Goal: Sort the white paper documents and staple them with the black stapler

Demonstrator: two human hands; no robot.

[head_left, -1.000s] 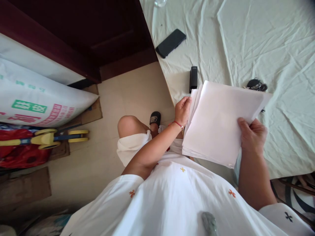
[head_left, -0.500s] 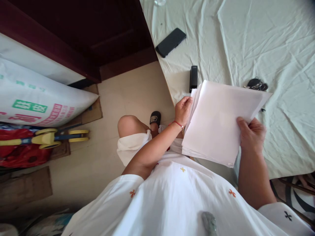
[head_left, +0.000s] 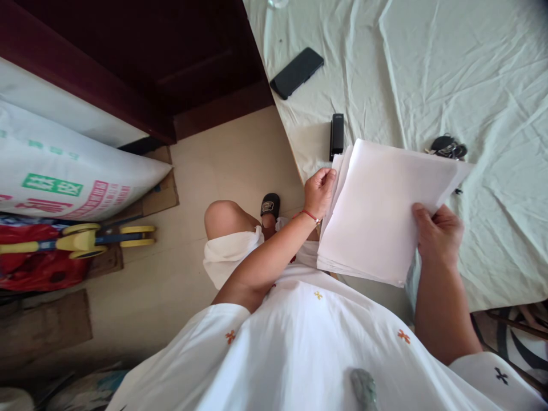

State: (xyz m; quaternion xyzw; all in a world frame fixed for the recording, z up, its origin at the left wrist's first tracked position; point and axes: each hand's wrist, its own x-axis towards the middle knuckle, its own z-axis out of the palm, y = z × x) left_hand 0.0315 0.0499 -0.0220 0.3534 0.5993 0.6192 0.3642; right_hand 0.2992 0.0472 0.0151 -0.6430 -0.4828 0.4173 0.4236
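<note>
Between my two hands is a stack of white paper sheets (head_left: 372, 211), fanned a little along its left and lower edges. My left hand (head_left: 319, 191) pinches the left edge, thumb and fingers closed on the paper. On the right side, my right hand (head_left: 440, 231) grips the stack with the thumb on top; its other fingers are partly hidden behind the sheets. Just beyond the stack's upper left corner lies a black stapler (head_left: 337, 137) on the table. The sheets carry no print that I can make out.
A cream cloth covers the table (head_left: 483, 91). On it lie a black phone (head_left: 297, 73) and a bunch of keys (head_left: 447, 147) with a dark fob. Left on the floor are a large white sack (head_left: 77, 165) and a yellow wheeled toy (head_left: 81, 241). A dark red door (head_left: 205, 57) stands behind.
The top sheet's lower right corner has moved slightly up, and the sheets sit a touch differently. Both hands keep almost the same place and grip.
</note>
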